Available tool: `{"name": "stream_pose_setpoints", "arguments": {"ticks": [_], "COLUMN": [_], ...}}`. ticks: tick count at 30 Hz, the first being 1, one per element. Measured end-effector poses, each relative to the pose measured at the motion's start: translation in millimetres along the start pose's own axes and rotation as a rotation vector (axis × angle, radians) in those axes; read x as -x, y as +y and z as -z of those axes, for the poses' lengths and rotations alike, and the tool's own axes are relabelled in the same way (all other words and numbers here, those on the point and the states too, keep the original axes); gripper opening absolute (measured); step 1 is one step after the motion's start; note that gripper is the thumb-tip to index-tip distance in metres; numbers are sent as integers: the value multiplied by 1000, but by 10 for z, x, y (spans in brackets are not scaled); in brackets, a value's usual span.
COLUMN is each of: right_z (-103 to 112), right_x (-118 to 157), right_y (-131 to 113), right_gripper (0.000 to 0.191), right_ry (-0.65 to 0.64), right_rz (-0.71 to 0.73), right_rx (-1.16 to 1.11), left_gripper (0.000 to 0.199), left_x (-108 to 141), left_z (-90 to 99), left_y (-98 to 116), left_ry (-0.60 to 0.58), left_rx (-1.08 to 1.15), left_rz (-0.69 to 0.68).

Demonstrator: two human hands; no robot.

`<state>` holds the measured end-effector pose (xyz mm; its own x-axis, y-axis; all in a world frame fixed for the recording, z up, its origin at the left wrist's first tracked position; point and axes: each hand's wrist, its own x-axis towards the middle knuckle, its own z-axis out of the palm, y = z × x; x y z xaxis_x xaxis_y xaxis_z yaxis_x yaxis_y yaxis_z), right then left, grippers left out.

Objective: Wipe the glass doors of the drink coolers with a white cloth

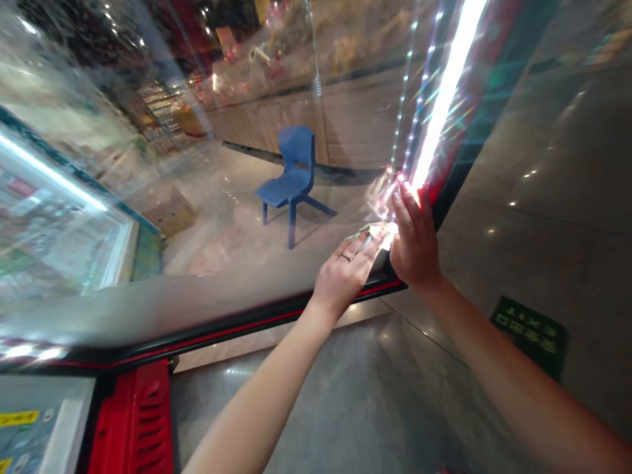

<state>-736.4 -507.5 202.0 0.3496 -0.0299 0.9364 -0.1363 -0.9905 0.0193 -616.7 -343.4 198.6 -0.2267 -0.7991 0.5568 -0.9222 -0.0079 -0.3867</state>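
Observation:
A glass door (217, 299) with a black and red frame (266, 324) stands open in front of me. My left hand (343, 273), with a ring on one finger, presses a pale cloth or paper (382, 232) against the glass at the lower corner. Its fingers lie close together over the piece. My right hand (417, 247) is wrapped round the door's upright edge, just beside the left. Above its fingers runs a bright light strip (447, 99). Glare hides part of the fingertips.
Through the glass a blue chair (291, 174) and a cardboard box (170, 210) show on the floor. A lit display case (54, 217) appears at the left. Below it is a red vented panel (143, 421). A green exit sign (530, 336) lies on the grey floor.

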Motion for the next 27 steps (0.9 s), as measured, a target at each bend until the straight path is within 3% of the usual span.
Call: {"name": "stream_pose_setpoints", "arguments": {"ticks": [4, 8, 12, 15, 18, 23, 27], "right_z": [36, 64, 26, -11, -13, -19, -112], "right_x": [-24, -40, -85, -118, -129, -132, -167], "right_y": [-52, -136, -221, -270, -299, -341, -442], "right_gripper": [85, 84, 82, 80, 81, 81, 80], "right_ry": [-1, -46, -10, 34, 14, -14, 10], "right_rz": [25, 85, 50, 41, 51, 82, 68], "right_rx": [8, -40, -83, -108, -121, -148, -187], "left_gripper": [40, 42, 45, 45, 49, 52, 50], "left_x": [155, 402, 306, 262, 431, 649, 631], "left_z": [-55, 132, 100, -15, 12, 231, 192], "left_y": [-41, -251, -183, -118, -233, -480, -466], "left_ry": [-23, 26, 79, 42, -22, 93, 113], "left_rx": [-9, -47, -38, -20, -14, -74, -87], "left_rz": [-122, -56, 24, -54, -97, 38, 89]}}
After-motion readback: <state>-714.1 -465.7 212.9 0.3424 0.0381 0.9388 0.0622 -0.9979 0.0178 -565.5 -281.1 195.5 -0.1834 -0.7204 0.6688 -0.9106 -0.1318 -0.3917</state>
